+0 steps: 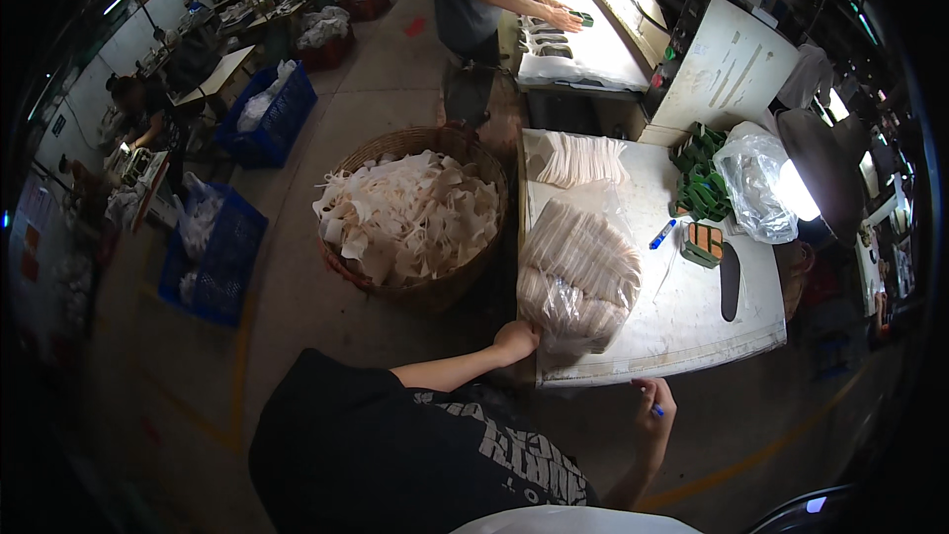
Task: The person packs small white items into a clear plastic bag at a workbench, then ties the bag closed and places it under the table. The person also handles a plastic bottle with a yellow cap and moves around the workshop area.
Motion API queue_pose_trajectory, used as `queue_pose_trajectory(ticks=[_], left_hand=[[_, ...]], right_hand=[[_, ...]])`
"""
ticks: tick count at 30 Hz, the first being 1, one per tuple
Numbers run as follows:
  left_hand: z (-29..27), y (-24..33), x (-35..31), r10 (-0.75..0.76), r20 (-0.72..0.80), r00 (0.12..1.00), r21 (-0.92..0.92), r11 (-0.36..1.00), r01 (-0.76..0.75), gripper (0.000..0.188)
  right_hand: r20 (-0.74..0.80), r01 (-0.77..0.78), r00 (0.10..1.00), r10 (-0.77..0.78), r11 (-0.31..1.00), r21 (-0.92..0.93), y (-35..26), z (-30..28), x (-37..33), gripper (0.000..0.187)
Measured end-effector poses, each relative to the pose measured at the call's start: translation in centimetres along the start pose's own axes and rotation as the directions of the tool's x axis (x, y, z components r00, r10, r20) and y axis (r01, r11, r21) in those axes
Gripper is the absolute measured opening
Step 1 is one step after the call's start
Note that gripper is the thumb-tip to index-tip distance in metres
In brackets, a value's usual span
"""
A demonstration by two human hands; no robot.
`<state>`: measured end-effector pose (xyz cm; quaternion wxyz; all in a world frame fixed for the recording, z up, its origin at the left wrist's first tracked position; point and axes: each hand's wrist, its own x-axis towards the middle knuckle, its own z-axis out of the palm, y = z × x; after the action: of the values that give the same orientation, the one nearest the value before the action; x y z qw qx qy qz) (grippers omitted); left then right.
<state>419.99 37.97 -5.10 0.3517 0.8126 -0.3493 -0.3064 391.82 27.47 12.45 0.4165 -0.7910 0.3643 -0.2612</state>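
A clear plastic bag (pixel 581 277) packed with stacked, thin off-white pieces lies on the near left of the white table (pixel 682 336). My left hand (pixel 516 341) is closed at the bag's near left corner, by the table edge; its fingertips are partly hidden. Off the near edge, my right hand (pixel 654 400) is closed around a slim blue pen (pixel 658 409). Beyond the bag, a row of similar off-white pieces (pixel 581 159) lies loose. A blue marker (pixel 663 234) rests right of the bag, beside an orange-and-green block (pixel 702 244).
A wicker basket (pixel 415 287) heaped with off-white scraps stands left of the table. Green pieces (pixel 700 183) and a clear bag (pixel 756 183) lie at the back right, near a bright lamp (pixel 797 190). A person (pixel 470 0) works at a lit bench ahead. Blue crates (pixel 232 247) stand left.
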Motion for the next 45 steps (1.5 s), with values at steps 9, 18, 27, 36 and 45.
queue_pose_trajectory(ticks=[9, 18, 27, 36, 45], left_hand=[[-6.8, 3.4, -10.1, -0.017, 0.001, 1.0, -0.14, 0.99, 0.017, 0.056], [-11.8, 5.0, -24.4, 0.01, -0.372, 0.928, -0.107, 0.993, -0.054, 0.042], [-6.1, 9.8, -26.7, 0.031, -0.236, 0.971, 0.094, 0.996, -0.009, 0.055], [14.8, 16.3, -26.5, -0.22, 0.613, 0.759, -0.121, 0.923, 0.365, 0.047], [23.5, 13.8, -24.2, -0.185, 0.675, 0.714, 0.461, 0.861, -0.213, 0.035]], right_hand=[[0.261, 0.385, 0.91, -0.323, 0.891, -0.239, -8.1, 12.6, -4.8, 0.053], [0.278, 0.417, 0.885, -0.374, 0.902, -0.113, -12.4, 16.3, -10.6, 0.037], [0.377, 0.212, 0.894, -0.24, 0.97, 0.116, -6.1, 10.4, -12.7, 0.029], [0.442, -0.011, 0.895, 0.064, 0.993, -0.122, 12.9, -5.5, -18.1, 0.028], [0.066, -0.636, 0.766, 0.64, 0.768, -0.073, 28.2, -10.9, -24.8, 0.045]])
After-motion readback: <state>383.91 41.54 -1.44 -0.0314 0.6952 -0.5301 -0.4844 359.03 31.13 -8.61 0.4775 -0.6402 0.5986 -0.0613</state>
